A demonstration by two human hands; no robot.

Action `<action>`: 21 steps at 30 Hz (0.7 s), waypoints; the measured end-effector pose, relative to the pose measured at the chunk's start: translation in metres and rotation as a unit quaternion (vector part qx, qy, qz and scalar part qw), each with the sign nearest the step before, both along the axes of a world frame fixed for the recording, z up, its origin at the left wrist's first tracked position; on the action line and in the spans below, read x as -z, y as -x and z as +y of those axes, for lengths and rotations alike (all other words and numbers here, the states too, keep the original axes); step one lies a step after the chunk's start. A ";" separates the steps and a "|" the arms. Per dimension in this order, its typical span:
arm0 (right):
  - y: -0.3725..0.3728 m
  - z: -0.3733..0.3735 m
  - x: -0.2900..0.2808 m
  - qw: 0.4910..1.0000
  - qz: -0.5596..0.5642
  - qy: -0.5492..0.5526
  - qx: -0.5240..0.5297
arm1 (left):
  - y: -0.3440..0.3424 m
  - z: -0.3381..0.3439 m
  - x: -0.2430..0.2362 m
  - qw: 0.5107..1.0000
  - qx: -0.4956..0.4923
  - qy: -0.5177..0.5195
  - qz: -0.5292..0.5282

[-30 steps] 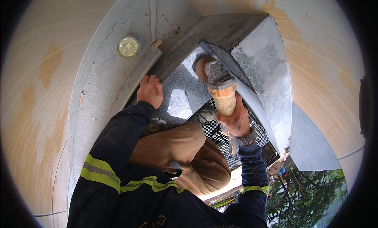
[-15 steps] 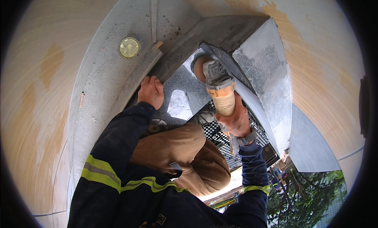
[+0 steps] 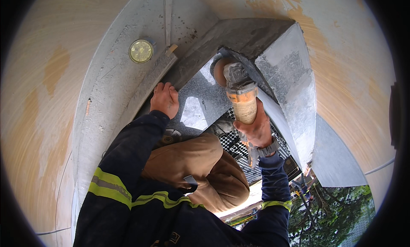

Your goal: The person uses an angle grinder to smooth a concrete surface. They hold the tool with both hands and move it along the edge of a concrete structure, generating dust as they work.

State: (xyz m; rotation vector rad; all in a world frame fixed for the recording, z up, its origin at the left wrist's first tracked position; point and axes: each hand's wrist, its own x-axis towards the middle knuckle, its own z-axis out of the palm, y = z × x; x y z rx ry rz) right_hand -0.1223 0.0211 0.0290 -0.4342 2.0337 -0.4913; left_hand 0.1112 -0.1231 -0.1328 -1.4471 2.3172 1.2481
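Observation:
An angle grinder (image 3: 244, 110) with an orange and tape-wrapped body is held by my right hand (image 3: 255, 128), fingers wrapped round its rear half. Its round disc (image 3: 219, 72) is close to the inner corner where the dark grey ledge (image 3: 192, 70) meets the right-hand stone slab (image 3: 285, 61); whether it touches cannot be made out. My left hand (image 3: 165, 100) is closed over the edge of the ledge, with its fingertips partly hidden. Below the grinder lies a speckled grey stone surface (image 3: 204, 91) with bright patches of light.
A round tin (image 3: 141, 51) stands on the pale ledge at upper left, near a long strip (image 3: 149, 78) with a wooden piece at its end. A loose disc (image 3: 170, 137) lies by my knee. Black perforated matting (image 3: 244, 159) is under my right arm; foliage (image 3: 333, 213) shows at lower right.
The grinder and my right hand have shifted very slightly to the right. My left hand keeps its place on the ledge.

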 end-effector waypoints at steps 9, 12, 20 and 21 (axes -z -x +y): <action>-0.001 -0.011 -0.005 1.000 -0.003 -0.018 0.008 | -0.001 0.000 0.001 1.000 -0.001 -0.002 0.003; -0.002 -0.006 -0.004 1.000 0.016 -0.006 -0.018 | -0.001 0.001 0.002 1.000 -0.003 0.003 0.008; -0.005 -0.005 -0.002 1.000 0.007 0.011 -0.015 | 0.001 0.001 0.000 1.000 -0.003 0.013 0.009; -0.005 -0.003 -0.001 1.000 0.005 0.018 -0.019 | 0.002 0.001 -0.001 1.000 -0.002 0.011 0.007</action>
